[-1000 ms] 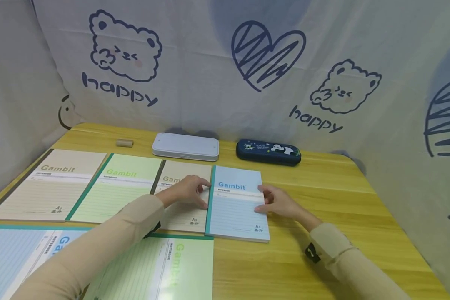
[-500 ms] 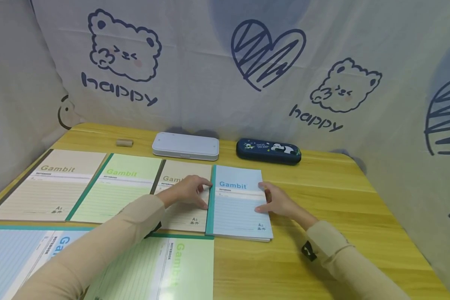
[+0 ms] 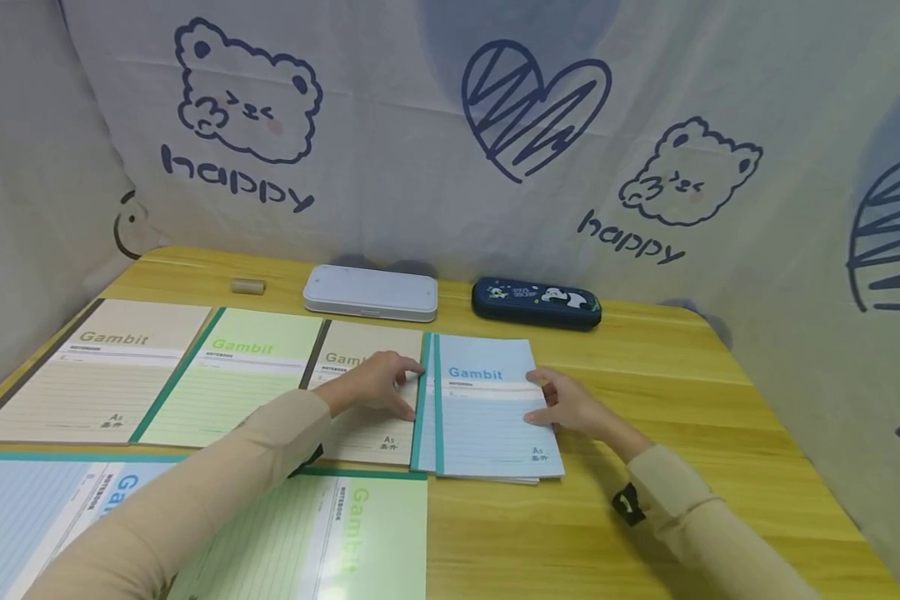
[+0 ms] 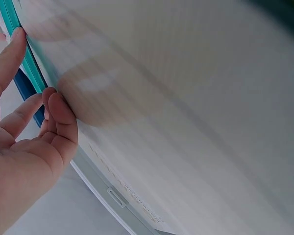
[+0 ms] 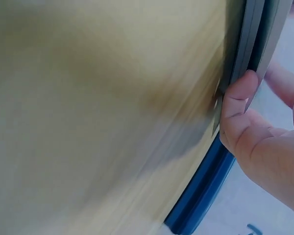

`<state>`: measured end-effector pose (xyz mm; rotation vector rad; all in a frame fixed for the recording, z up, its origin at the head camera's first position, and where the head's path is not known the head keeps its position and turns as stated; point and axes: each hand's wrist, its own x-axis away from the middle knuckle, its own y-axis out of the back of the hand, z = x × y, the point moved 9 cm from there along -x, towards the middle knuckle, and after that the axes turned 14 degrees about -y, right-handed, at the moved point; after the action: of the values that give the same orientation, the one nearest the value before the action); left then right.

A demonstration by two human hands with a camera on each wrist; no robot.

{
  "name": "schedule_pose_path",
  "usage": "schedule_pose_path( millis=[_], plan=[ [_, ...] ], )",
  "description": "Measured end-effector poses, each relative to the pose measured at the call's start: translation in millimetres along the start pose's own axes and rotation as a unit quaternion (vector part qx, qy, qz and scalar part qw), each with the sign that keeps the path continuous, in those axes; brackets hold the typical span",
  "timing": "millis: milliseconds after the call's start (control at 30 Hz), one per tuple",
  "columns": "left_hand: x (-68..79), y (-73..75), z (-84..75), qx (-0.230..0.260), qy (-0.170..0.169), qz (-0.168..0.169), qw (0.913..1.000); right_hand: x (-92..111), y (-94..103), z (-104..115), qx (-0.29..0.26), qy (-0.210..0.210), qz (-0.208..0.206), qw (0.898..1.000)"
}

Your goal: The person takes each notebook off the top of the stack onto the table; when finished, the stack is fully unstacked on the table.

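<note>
Two blue Gambit notebooks lie stacked in the middle of the table, the upper blue notebook [image 3: 495,425] shifted right. A strip of the lower blue notebook [image 3: 426,425], with its teal spine, shows at the left. My right hand [image 3: 570,404] pinches the upper notebook's right edge between thumb and fingers; in the right wrist view its cover [image 5: 272,39] is raised slightly from those below. My left hand [image 3: 375,385] reaches over a beige notebook [image 3: 390,429], index finger and thumb touching the teal spine [image 4: 34,73] of the lower blue notebook.
To the left lie a green notebook [image 3: 232,392] and another beige notebook [image 3: 112,375]. Nearer me are a green [image 3: 375,533] and a blue notebook [image 3: 30,508], turned sideways. A white case [image 3: 371,292], a dark panda pencil case [image 3: 536,302] and a small brown cylinder [image 3: 248,287] stand along the back.
The upper blue notebook has slid right with my right hand, uncovering the spine and left strip of the one beneath. My left hand has stayed at the spine.
</note>
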<state>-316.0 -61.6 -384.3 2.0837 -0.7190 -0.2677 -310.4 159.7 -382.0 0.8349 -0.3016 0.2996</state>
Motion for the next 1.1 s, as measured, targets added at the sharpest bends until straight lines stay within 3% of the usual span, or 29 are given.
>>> schedule_pose_path(
  millis=[267, 467, 700, 833, 1100],
  plan=[
    [-1.3, -0.6, 1.0, -0.007, 0.001, 0.002, 1.0000, 0, 6.5, -17, -0.081, -0.013, 0.036, 0.996],
    [-0.5, -1.0, 1.0, -0.003, 0.004, 0.001, 1.0000, 0, 11.9, -29, -0.158, -0.055, 0.045, 0.985],
    [1.2, -1.1, -2.1, 0.002, 0.001, -0.001, 1.0000, 5, 31.6, -45, -0.241, -0.056, 0.033, 0.968],
    [1.3, -1.0, -2.9, -0.001, 0.001, 0.000, 1.0000, 10, 45.8, -56, -0.264, -0.056, 0.023, 0.963],
    [1.7, -0.6, -1.4, -0.002, 0.003, -0.001, 1.0000, 23, 69.5, -70, -0.270, -0.043, 0.019, 0.962]
  ],
)
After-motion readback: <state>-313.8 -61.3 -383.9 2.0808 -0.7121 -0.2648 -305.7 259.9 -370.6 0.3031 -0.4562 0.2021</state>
